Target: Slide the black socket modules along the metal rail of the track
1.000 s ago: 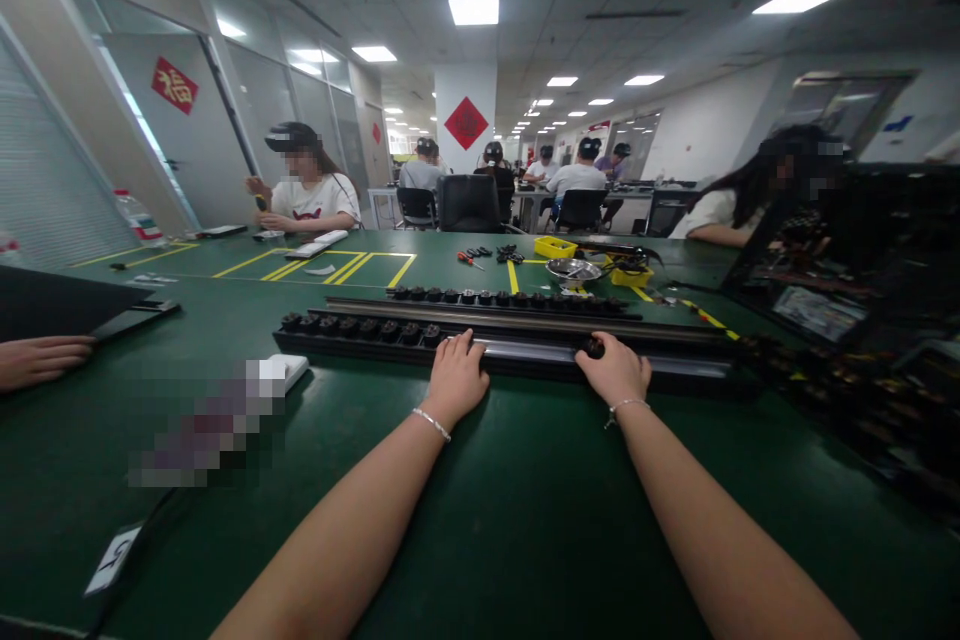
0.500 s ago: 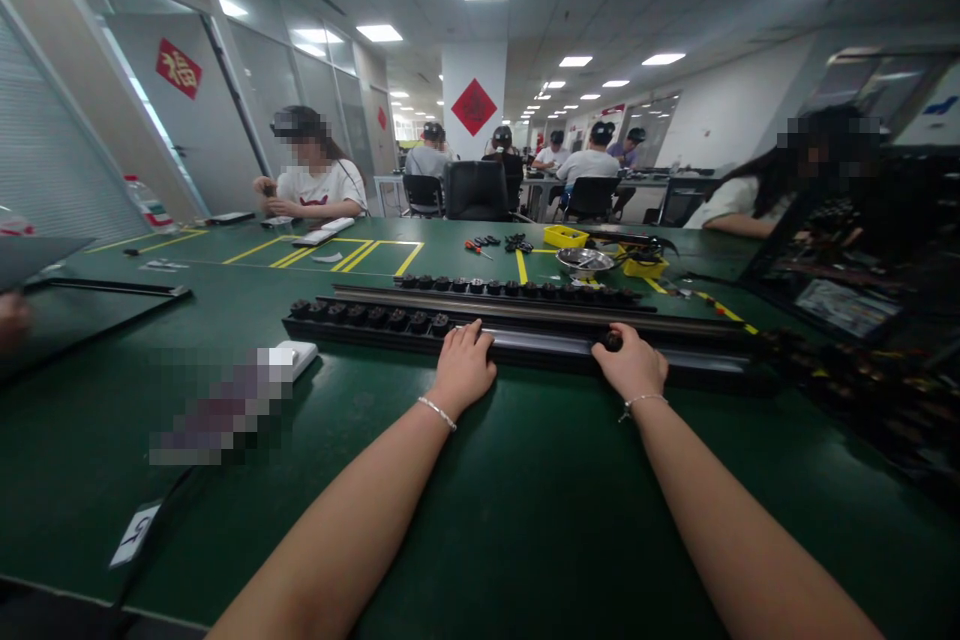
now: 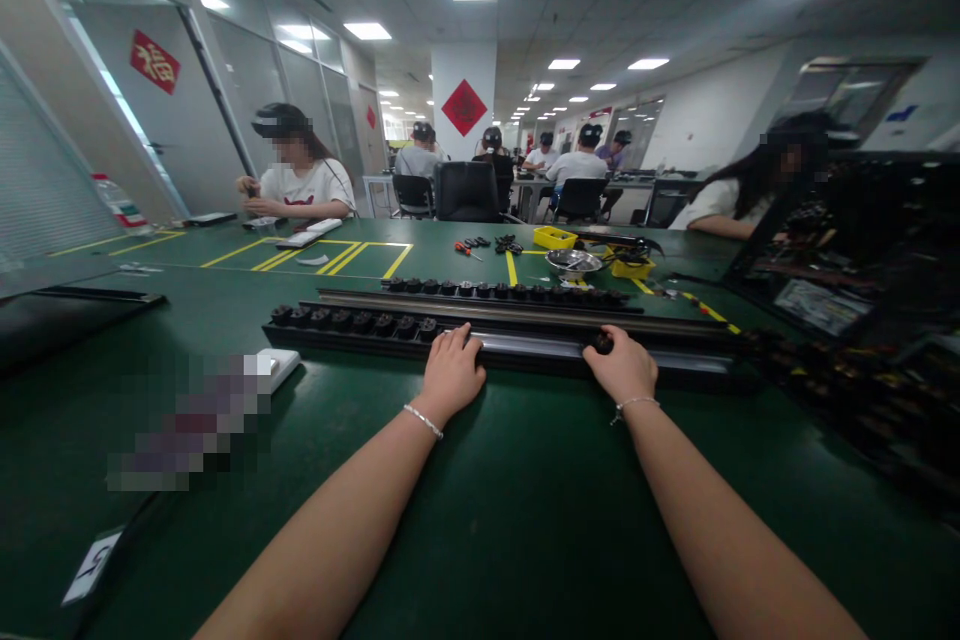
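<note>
A long black rail (image 3: 525,348) with a silver channel lies across the green table (image 3: 525,500) in front of me. Several black socket modules (image 3: 352,322) fill its left part. My left hand (image 3: 452,370) rests on the rail just right of those modules, fingers curled over its edge. Farther right, my right hand (image 3: 624,367) presses a small black module (image 3: 600,345) against the rail. Behind it lies a second rail (image 3: 510,296) lined with black modules.
A white block (image 3: 274,365) lies at the left. Yellow bins (image 3: 556,238) and a metal bowl (image 3: 574,263) stand at the back. A black rack of parts (image 3: 847,270) fills the right side. Other people sit at the far edge and at tables beyond.
My hands have stayed on the rail; the view shifted slightly. The other person's hand at the left edge, seen a second ago, has gone from view.
</note>
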Available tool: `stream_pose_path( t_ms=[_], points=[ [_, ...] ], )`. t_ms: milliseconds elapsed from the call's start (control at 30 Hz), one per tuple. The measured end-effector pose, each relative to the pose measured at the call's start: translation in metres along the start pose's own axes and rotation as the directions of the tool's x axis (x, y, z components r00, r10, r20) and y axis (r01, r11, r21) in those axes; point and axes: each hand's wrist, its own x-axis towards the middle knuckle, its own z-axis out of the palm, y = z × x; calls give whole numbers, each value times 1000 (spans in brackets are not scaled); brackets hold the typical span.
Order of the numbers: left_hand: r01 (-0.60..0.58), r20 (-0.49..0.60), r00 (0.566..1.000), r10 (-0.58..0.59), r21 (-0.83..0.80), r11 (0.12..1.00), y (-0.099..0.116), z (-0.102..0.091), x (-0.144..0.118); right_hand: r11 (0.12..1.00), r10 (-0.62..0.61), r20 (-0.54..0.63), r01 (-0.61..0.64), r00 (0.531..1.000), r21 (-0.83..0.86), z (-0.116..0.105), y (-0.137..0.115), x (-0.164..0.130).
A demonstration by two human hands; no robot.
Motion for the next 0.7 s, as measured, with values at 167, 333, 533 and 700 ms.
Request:
stream_pose_path(
  t_ms=[167,333,533,700],
  points=[
    [-15,-16,1000,15,13,1000,-1,1,0,1000,6,28,-6,1000,-1,-3,0,-1],
    [-13,-13,1000,13,9,1000,-1,0,-1,1000,25,55,-26,998,18,-5,2,1],
    [-16,-15,1000,17,29,999,-1,0,-1,1000,16,44,-17,999,8,-6,5,1],
    [-25,-24,999,26,31,999,-2,1,-1,999,-29,-8,29,1000,-16,-3,8,0]
  ],
)
